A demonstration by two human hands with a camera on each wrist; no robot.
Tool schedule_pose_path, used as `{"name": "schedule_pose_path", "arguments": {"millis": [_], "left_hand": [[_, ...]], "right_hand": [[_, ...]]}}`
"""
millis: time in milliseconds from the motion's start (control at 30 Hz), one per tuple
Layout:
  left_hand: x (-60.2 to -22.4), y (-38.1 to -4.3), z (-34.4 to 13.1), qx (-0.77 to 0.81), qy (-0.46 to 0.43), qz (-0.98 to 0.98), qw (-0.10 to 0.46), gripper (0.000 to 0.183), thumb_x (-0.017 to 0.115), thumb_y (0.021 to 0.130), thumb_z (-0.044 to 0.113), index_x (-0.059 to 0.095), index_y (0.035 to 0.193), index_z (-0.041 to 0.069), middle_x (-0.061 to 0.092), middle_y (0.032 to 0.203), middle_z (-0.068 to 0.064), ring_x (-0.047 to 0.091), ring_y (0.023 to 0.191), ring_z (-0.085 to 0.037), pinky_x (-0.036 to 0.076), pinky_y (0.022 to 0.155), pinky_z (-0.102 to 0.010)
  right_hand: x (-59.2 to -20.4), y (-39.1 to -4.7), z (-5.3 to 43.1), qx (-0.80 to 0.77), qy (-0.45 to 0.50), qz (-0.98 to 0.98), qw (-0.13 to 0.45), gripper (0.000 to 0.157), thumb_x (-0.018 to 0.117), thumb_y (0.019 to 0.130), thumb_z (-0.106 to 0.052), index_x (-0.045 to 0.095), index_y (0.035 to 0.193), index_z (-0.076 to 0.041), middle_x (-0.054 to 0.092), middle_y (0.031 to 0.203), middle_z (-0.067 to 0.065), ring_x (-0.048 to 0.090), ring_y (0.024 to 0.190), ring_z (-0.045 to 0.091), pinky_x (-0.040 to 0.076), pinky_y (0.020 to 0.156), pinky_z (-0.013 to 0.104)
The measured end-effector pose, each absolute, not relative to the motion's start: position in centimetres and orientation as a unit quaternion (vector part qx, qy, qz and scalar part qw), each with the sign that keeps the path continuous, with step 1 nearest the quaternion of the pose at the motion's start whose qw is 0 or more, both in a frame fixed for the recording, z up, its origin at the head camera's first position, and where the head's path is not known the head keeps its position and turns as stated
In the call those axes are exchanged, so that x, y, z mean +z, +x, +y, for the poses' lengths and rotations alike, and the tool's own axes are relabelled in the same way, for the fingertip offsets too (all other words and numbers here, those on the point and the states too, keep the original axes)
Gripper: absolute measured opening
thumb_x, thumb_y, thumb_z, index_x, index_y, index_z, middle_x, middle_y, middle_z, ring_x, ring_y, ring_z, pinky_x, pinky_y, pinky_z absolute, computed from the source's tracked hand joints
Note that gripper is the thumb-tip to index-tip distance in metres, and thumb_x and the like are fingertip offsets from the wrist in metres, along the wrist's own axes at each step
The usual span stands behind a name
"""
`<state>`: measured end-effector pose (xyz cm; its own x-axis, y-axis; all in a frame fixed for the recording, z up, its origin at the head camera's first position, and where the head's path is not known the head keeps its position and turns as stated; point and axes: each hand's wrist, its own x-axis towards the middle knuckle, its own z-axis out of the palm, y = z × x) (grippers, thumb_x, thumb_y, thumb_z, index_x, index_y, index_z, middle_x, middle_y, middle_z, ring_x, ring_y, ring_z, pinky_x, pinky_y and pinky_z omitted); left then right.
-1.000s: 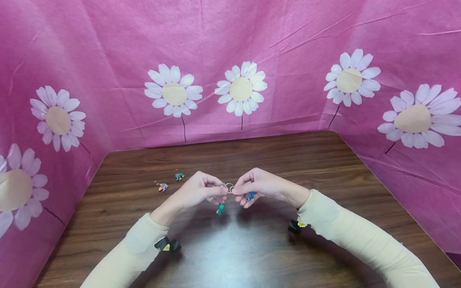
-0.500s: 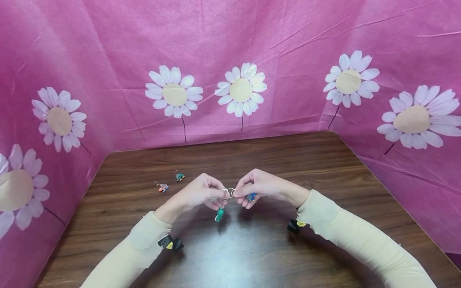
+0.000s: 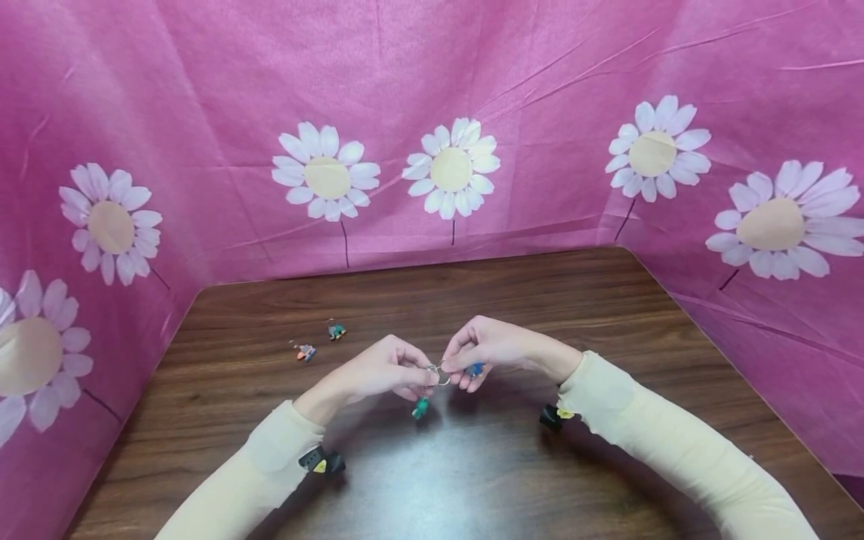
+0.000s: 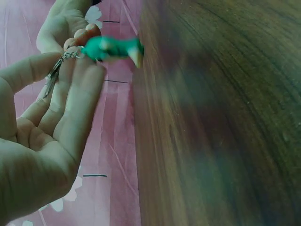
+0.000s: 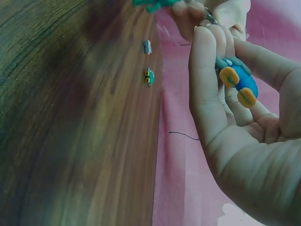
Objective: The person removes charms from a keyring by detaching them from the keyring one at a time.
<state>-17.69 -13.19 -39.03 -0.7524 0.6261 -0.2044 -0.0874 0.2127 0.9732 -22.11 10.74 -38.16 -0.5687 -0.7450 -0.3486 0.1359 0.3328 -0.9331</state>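
In the head view my left hand (image 3: 386, 369) pinches the metal ring of a green figure keychain (image 3: 420, 408), and the figure dangles below the fingers on a short chain. My right hand (image 3: 496, 346) is close on the other side, its thumb and fingertips pinching a keychain with a blue figure (image 3: 475, 370). Between the fingertips a metal split ring (image 3: 442, 376) shows; whether the rings are linked cannot be told. In the right wrist view the blue figure (image 5: 244, 82), with orange feet, lies against the fingers. The left wrist view shows the green figure (image 4: 113, 49) blurred.
Two more figure keychains lie on the wooden table (image 3: 540, 285) left of the hands: a green and grey one (image 3: 336, 330) and an orange and blue one (image 3: 306, 352). Pink cloth (image 3: 553, 67) with daisies walls the table's back and sides.
My left hand has shifted right and slightly toward the body, carrying the green keychain along. The ring between the hands sits lower. My right hand has barely moved.
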Motion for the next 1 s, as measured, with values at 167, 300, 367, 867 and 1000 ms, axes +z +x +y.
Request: {"name": "schedule_pose_path", "arguments": {"millis": [167,300,367,867,1000], "left_hand": [[-39.31,-17.61,-13.32,0.632,0.183,0.704,0.267,0.020,0.069,0.096,0.011,0.071,0.105,-0.007,0.073,0.090,-0.015,0.071,0.089,-0.026,0.061,0.083,-0.043],[-39.41,-17.63,-13.35,0.630,0.185,0.709,0.257,0.019,0.067,0.098,0.011,0.070,0.107,-0.006,0.072,0.089,-0.009,0.069,0.089,-0.027,0.061,0.083,-0.043],[-39.43,-17.64,-13.36,0.629,0.187,0.711,0.254,0.019,0.066,0.099,0.011,0.069,0.107,-0.006,0.072,0.090,-0.011,0.069,0.087,-0.026,0.061,0.082,-0.042],[-39.25,-17.58,-13.52,0.612,0.203,0.713,0.276,0.016,0.062,0.098,0.005,0.068,0.103,-0.009,0.070,0.085,-0.009,0.066,0.079,-0.015,0.061,0.078,-0.036],[-39.24,-17.55,-13.55,0.605,0.214,0.714,0.280,0.017,0.063,0.098,0.004,0.068,0.103,-0.011,0.070,0.085,-0.011,0.066,0.079,-0.015,0.060,0.076,-0.033]], "right_hand": [[-38.61,-22.00,11.01,-0.538,-0.218,0.700,0.417,0.028,0.075,0.092,-0.017,0.071,0.105,0.008,0.073,0.081,0.014,0.070,0.068,0.018,0.063,0.070,0.042],[-38.89,-21.89,10.98,-0.538,-0.225,0.696,0.419,0.031,0.074,0.093,-0.018,0.070,0.107,0.009,0.073,0.082,0.015,0.070,0.068,0.018,0.063,0.071,0.043],[-38.96,-21.84,10.91,-0.539,-0.226,0.696,0.418,0.031,0.074,0.093,-0.017,0.069,0.106,0.010,0.073,0.081,0.015,0.070,0.067,0.018,0.063,0.071,0.043],[-38.94,-21.76,10.78,-0.541,-0.232,0.678,0.440,0.021,0.071,0.095,-0.016,0.072,0.104,0.003,0.073,0.083,0.015,0.070,0.068,0.017,0.063,0.070,0.040],[-38.85,-21.74,10.79,-0.541,-0.237,0.677,0.439,0.020,0.071,0.096,-0.015,0.073,0.104,0.003,0.073,0.084,0.018,0.070,0.068,0.017,0.063,0.070,0.040]]}}
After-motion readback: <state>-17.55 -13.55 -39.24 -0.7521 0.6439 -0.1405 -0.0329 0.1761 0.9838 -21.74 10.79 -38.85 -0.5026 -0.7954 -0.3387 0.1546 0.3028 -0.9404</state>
